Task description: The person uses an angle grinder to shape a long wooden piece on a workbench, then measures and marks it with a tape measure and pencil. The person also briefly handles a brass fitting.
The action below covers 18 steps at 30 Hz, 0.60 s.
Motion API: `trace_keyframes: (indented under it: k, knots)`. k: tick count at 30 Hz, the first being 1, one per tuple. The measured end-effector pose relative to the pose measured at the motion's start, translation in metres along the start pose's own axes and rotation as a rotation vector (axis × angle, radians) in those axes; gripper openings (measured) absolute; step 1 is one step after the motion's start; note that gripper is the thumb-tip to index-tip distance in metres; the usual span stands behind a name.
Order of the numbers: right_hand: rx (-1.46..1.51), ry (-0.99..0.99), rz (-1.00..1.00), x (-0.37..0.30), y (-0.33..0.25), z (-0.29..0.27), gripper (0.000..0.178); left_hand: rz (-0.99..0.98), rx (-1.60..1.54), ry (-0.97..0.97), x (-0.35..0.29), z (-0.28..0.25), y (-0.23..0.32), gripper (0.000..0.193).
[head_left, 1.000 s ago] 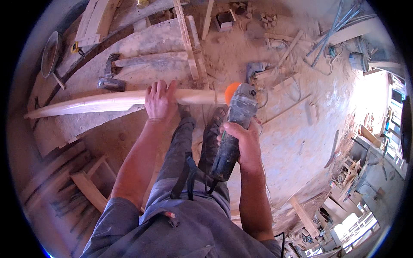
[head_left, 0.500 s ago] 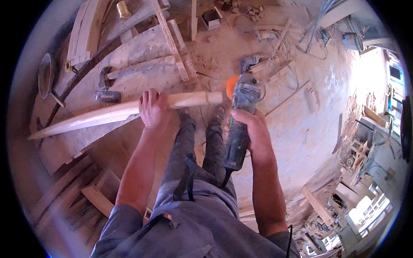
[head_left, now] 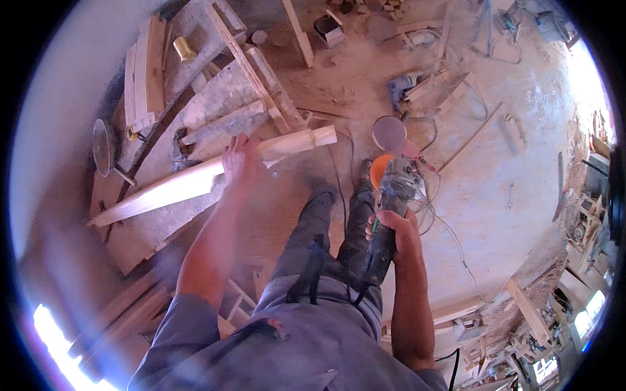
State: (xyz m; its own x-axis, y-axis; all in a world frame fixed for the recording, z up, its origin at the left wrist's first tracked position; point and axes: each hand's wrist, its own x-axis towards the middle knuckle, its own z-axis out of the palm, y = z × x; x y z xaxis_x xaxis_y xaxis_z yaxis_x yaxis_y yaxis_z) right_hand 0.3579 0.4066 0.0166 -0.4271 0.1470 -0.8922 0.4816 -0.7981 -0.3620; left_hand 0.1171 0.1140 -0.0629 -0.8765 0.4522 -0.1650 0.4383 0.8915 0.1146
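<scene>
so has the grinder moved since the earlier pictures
Yes: against the blue power tool beyond it, the grinder has shifted rightward and lower in the view.

There is one angle grinder (head_left: 388, 215), one orange disc (head_left: 379, 171), one tapered timber (head_left: 186, 185), one gold-coloured can (head_left: 184, 49), one blue power tool (head_left: 400, 88), one round pan (head_left: 102, 148), plus two trouser legs (head_left: 305, 229) and two shirt sleeves (head_left: 188, 331).

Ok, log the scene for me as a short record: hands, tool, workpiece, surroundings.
Left hand: over the tapered wooden piece, holding it from above
Right hand: gripping the angle grinder by its body
Orange disc: apart from the wood; spinning or not, cannot tell
Workpiece: narrow end toward the person's left
Surroundings: blue power tool beyond the grinder; gold-coloured cylinder far left
</scene>
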Motion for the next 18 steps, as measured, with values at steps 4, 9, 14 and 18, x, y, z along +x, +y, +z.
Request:
trace_keyframes:
  k: [4, 9, 14, 18]
  knots:
    - [-0.045, 0.04, -0.016, 0.007, 0.009, -0.019, 0.042, 0.001, 0.015, -0.014, 0.004, 0.001, 0.002, 0.046]
    - [-0.141, -0.033, -0.124, 0.007, 0.005, -0.015, 0.044, -0.047, 0.033, 0.0, 0.005, 0.009, 0.002, 0.045]
    - [-0.334, -0.086, -0.181, 0.011, 0.002, 0.005, 0.049, -0.046, 0.04, -0.022, 0.006, 0.005, 0.008, 0.04]
    - [-0.459, -0.172, -0.254, 0.011, -0.007, 0.037, 0.047, -0.046, 0.026, -0.169, 0.016, -0.006, 0.005, 0.034]
